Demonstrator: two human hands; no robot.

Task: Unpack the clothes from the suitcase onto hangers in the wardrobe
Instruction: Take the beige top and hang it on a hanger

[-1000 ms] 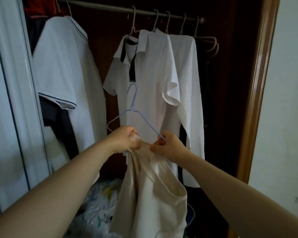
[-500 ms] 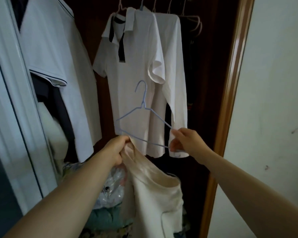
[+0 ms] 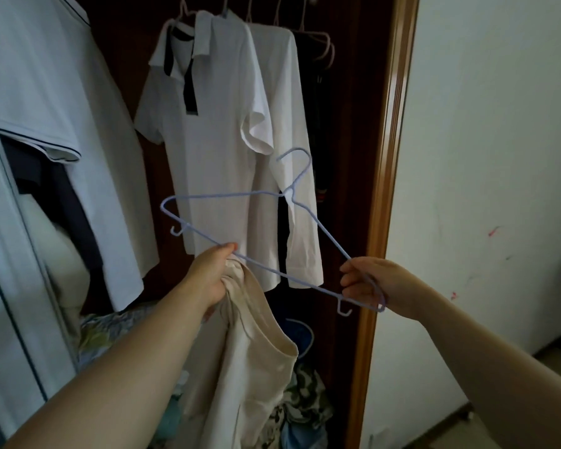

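Head view: both hands are raised in front of an open dark-wood wardrobe (image 3: 389, 157), well apart from each other. The left hand (image 3: 208, 277) is curled tight around the bunched top of a cream fabric garment (image 3: 256, 351), which hangs limp below the fist. The right hand (image 3: 379, 283) has its fingers closed round one end corner of a thin light-blue wire hanger (image 3: 227, 195), just beside the small hook at that end. The hanger is tilted and held in the air between the hands, not on the rail, its top hook pointing up and to the right. Its lower bar runs up against the left fingertips; whether they pinch it, I cannot tell. The cream garment is not on the hanger.

Behind the hanger hang a white short-sleeved polo shirt with a black placket (image 3: 208, 157) and a white long-sleeved shirt (image 3: 289, 124) just beside it. To the left hangs a white shirt with dark-trimmed sleeves (image 3: 46, 92). Crumpled patterned fabrics (image 3: 305, 400) lie at the wardrobe's bottom. A white wall (image 3: 499, 124) stands at right.
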